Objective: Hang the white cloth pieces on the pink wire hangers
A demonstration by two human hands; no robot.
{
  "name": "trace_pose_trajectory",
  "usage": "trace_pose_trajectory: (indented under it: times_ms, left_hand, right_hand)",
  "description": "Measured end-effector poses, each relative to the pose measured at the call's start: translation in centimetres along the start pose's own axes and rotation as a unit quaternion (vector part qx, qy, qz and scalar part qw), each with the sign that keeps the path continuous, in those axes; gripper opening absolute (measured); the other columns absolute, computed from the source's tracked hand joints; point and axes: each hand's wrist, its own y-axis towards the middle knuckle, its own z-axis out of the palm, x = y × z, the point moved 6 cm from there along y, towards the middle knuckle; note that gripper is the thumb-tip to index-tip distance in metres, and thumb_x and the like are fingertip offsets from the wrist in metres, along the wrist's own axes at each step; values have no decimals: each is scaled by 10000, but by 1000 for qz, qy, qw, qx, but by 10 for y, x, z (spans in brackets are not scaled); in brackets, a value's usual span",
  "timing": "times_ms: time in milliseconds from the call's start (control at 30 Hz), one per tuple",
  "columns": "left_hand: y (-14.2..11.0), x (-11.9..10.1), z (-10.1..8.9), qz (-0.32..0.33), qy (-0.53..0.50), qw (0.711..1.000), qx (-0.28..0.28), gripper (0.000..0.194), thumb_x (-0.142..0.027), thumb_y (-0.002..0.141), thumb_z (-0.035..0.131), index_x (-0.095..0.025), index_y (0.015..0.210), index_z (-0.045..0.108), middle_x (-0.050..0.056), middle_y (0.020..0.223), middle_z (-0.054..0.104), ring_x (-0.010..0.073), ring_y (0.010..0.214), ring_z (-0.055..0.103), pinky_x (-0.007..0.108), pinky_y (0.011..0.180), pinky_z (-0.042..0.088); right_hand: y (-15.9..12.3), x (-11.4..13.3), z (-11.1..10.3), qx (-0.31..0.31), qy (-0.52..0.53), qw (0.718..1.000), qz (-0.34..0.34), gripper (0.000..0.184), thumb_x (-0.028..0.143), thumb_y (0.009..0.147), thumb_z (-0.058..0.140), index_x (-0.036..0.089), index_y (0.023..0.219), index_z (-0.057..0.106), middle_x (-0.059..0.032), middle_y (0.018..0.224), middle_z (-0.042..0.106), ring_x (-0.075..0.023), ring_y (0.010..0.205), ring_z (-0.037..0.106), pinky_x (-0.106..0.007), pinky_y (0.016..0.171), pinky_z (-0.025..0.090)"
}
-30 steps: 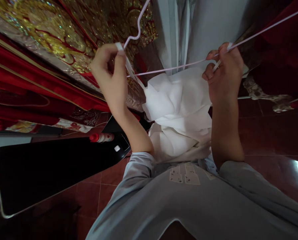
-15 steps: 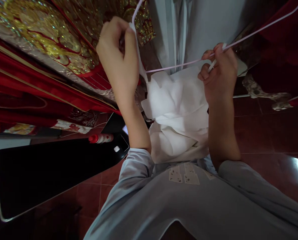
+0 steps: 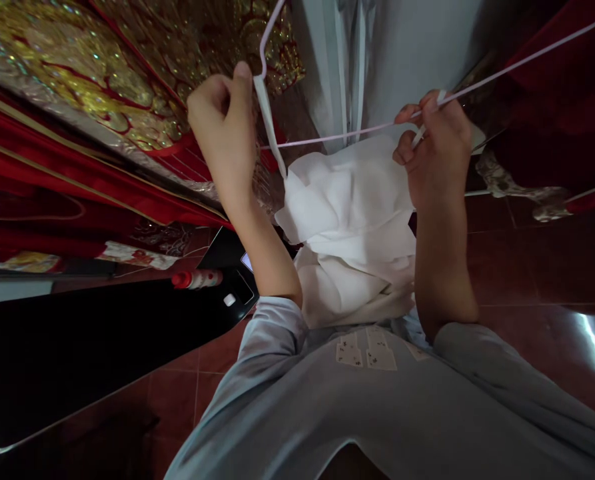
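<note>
A thin pink wire, which looks like part of a clothes hanger [image 3: 337, 137], crosses in front of me and bends upward at the left. From its left bend hangs a narrow white strap [image 3: 270, 127] running down to a bunched white cloth garment [image 3: 347, 200]. My left hand [image 3: 224, 120] is just left of that strap, thumb and forefinger together, with nothing visible in them; its other fingers are hidden. The fingers of my right hand [image 3: 437, 143] close around the wire and a second white strap [image 3: 418, 135].
Red and gold sequined garments [image 3: 122, 80] line the left side. A black table [image 3: 102, 347] at lower left bears a red-capped bottle [image 3: 197, 279] and a small white case [image 3: 229, 300]. Dark red cloth [image 3: 562, 113] hangs at right, and a pale grey panel [image 3: 422, 53] stands behind.
My left hand has let go of the strap and moved a little left and down; the strap now hangs on the wire by itself. My right hand keeps its grip.
</note>
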Motion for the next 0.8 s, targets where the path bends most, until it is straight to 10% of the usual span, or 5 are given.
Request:
trace_pose_trajectory:
  times_ms: [200,533,800]
  left_hand:
    - [-15,32,-12,18,-99,995,26,254,-213,988,528,-181,740,486,-11,611,465,134,569,466,279,594,394]
    - [-62,48,34,21,-177,983,-33,191,-140,1026,400,-239,882,479,1,849,673,166,691,571,290,661,425]
    - [-58,37,26,52,-195,979,-19,248,-64,1011,367,-235,861,464,14,795,677,177,722,621,300,700,455]
  right_hand:
    - [1,-6,5,-6,36,999,-7,346,529,722,561,235,835,416,3,866,551,-69,527,234,-240,522,144]
    - [3,-2,9,-3,41,999,-23,288,453,750,583,201,815,461,-3,871,573,-30,475,289,-217,469,190]
    - [-2,32,-57,-110,-51,987,-109,321,94,759,399,202,781,701,8,799,632,-15,645,579,-113,549,442]
